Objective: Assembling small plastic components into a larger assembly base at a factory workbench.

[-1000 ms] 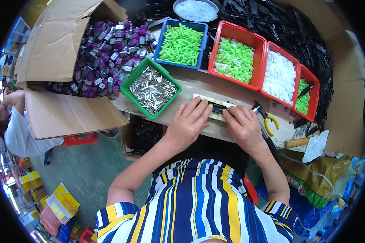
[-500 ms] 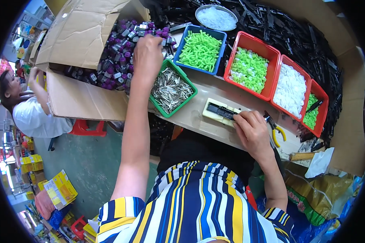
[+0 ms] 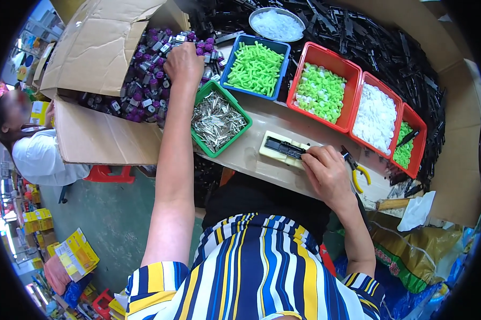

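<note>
My left hand [image 3: 184, 64] reaches into a heap of small purple-and-silver parts [image 3: 154, 80], which look like little motors. Its fingers curl down, and whatever they grip is hidden below them. At the right end of a cream block-shaped holder [image 3: 270, 153], my right hand [image 3: 326, 170] is closed with thumb and fingertips on a long black plastic part [image 3: 283, 146]. That part lies in the holder's recess, its right end covered by my fingers. Just beside my left forearm stands a green bin [image 3: 219, 122] of thin silver metal pins.
A blue bin [image 3: 259, 66] holds green sticks. Red bins [image 3: 326, 85] hold green and white pieces. Yellow-handled pliers [image 3: 358, 173] lie right of my right hand. Black parts [image 3: 368, 42] pile up behind. A cardboard box [image 3: 107, 130] flanks the heap; another person [image 3: 45, 149] sits at left.
My left hand has shifted slightly left over the heap, its fingers more curled. My right hand stays at the holder. The whole view has shifted a little.
</note>
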Demonstrator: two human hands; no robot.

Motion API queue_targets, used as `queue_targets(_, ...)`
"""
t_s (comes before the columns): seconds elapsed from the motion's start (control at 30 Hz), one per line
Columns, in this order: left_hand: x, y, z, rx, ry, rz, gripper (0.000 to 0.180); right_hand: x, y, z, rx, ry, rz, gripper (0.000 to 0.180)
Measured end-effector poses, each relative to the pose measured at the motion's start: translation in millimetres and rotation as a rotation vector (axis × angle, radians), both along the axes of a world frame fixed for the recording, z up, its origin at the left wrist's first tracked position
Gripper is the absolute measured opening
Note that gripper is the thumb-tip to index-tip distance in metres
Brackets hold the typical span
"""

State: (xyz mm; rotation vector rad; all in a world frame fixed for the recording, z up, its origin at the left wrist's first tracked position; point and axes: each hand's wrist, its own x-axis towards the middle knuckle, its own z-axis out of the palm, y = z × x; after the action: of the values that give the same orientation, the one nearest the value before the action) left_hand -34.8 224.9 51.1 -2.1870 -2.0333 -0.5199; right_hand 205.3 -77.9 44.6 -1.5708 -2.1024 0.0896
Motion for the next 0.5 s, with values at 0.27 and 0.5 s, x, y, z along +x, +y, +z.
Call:
queue_targets(0.27,-22.1,-11.5,9.1,0.098,-0.278,-0.142,0.027,1.9,0.0,2.1,-0.003,-0.007,0.015,0.020)
queue_targets(0.5,-3.7,-82.9,39.3,-0.321,-1.237,-0.473,0.029,3.5,3.0,11.6,0.021,0.110,-0.015,0.024)
